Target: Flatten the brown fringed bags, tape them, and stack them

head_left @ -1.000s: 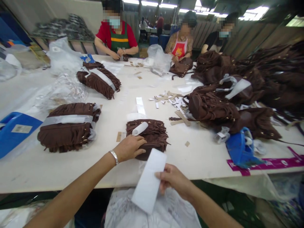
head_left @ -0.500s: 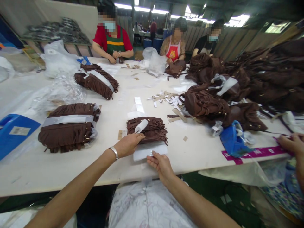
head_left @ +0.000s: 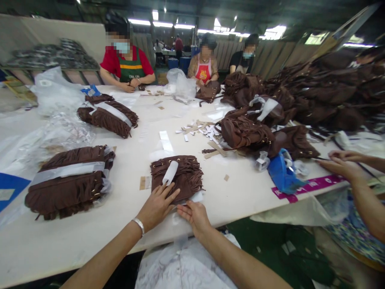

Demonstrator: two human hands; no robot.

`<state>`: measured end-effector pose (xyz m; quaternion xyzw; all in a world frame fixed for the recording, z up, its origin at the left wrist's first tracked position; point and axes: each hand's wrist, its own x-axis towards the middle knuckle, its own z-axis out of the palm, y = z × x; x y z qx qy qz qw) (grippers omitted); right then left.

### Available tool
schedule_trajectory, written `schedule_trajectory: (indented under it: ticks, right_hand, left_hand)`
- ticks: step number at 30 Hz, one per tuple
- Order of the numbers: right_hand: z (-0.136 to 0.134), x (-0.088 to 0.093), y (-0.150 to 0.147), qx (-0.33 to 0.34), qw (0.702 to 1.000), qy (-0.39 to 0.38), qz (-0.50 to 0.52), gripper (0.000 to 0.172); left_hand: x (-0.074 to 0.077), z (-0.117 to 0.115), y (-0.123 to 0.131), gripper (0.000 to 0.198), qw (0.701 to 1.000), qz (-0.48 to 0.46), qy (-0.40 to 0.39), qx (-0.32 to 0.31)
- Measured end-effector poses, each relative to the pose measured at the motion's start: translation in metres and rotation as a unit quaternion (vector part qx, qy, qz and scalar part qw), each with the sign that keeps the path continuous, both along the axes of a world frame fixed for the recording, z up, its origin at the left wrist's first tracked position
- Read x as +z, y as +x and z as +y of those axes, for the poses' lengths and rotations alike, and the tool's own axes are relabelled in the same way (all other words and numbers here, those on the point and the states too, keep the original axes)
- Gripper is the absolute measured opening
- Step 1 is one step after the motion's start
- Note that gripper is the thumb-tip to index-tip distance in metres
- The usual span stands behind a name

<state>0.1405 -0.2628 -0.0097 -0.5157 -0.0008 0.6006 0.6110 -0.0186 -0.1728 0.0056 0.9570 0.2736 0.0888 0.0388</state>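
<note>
A brown fringed bag [head_left: 186,172] with metal eyelets lies flat on the table in front of me. A white paper strip [head_left: 170,172] is looped through its upper part. My left hand [head_left: 158,202] rests on the bag's lower left, fingers spread and flat, close to the strip. Under the bag's front edge a corner of a white sheet [head_left: 197,196] shows. My right hand [head_left: 195,216] is at that edge, thumb and fingers pinched on the sheet; its fingertips are partly hidden.
Wrapped brown bags [head_left: 70,180] lie to the left, near clear plastic [head_left: 69,130]. Brown bags [head_left: 325,88] pile up on the right, with paper strips [head_left: 200,130] and a blue bag [head_left: 282,172]. A co-worker's hands [head_left: 345,162] are at right; other people sit opposite.
My left hand has gone from gripping the bag's edge by the strip to lying spread on it. The bag now covers more of the white sheet. The camera view has shifted right.
</note>
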Motion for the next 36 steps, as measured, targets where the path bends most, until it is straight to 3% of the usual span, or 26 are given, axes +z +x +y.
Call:
schedule_trajectory:
  ticks: [3,7,9,11,13,14,17,19,20,22,25,28,32,34,36]
  right_hand:
    - [-0.002,0.000,0.007,0.025,1.000,-0.004,-0.007,0.030]
    - [-0.010,-0.001,0.023,0.082,0.996,-0.034,-0.034,0.027]
    - [-0.018,0.002,0.032,0.146,0.984,-0.049,-0.085,0.025]
    - [-0.027,0.012,0.041,0.241,0.949,-0.039,-0.200,0.025]
    - [-0.033,0.026,0.049,0.309,0.866,0.026,-0.392,0.025]
    - [-0.033,0.034,0.052,0.319,0.801,0.078,-0.500,0.023]
    - [-0.016,0.049,0.059,0.318,0.553,0.233,-0.734,0.028]
    - [0.003,0.048,0.064,0.342,0.422,0.284,-0.790,0.043]
    - [0.013,0.045,0.067,0.361,0.375,0.293,-0.802,0.046]
    - [0.030,0.039,0.075,0.390,0.312,0.300,-0.813,0.040]
    - [0.042,0.035,0.086,0.421,0.265,0.310,-0.810,0.038]
    - [0.047,0.039,0.095,0.445,0.246,0.330,-0.795,0.049]
    - [0.057,0.036,0.106,0.461,0.226,0.358,-0.780,0.044]
    - [0.062,0.029,0.112,0.460,0.217,0.379,-0.773,0.046]
    - [0.066,0.021,0.117,0.457,0.209,0.396,-0.769,0.048]
  left_hand:
    - [-0.014,-0.006,0.001,0.062,0.999,0.005,0.038,0.006]
    - [-0.015,-0.008,-0.001,0.071,0.999,0.026,0.039,-0.001]
    - [-0.013,-0.008,-0.001,0.078,0.999,0.034,0.033,-0.001]
    - [-0.011,-0.008,-0.001,0.080,0.999,0.036,0.030,0.006]
    - [-0.011,-0.009,0.000,0.078,0.999,0.032,0.030,0.011]
    - [-0.011,-0.009,0.000,0.076,0.999,0.029,0.031,0.013]
    - [-0.010,-0.010,0.001,0.070,0.999,0.022,0.035,0.017]
    - [-0.009,-0.011,0.002,0.066,0.999,0.020,0.037,0.022]
    - [-0.009,-0.012,0.002,0.064,0.999,0.019,0.038,0.023]
    - [-0.009,-0.014,0.001,0.058,0.999,0.011,0.041,0.025]
    - [-0.012,-0.017,0.002,0.052,0.999,-0.011,0.040,0.033]
    - [-0.014,-0.019,0.003,0.052,0.998,-0.039,0.025,0.053]
    - [-0.008,-0.030,-0.004,0.061,0.991,-0.092,-0.018,0.100]
    - [-0.005,-0.042,-0.013,0.063,0.970,-0.156,-0.052,0.181]
    - [-0.003,-0.056,-0.022,0.054,0.909,-0.251,-0.116,0.311]
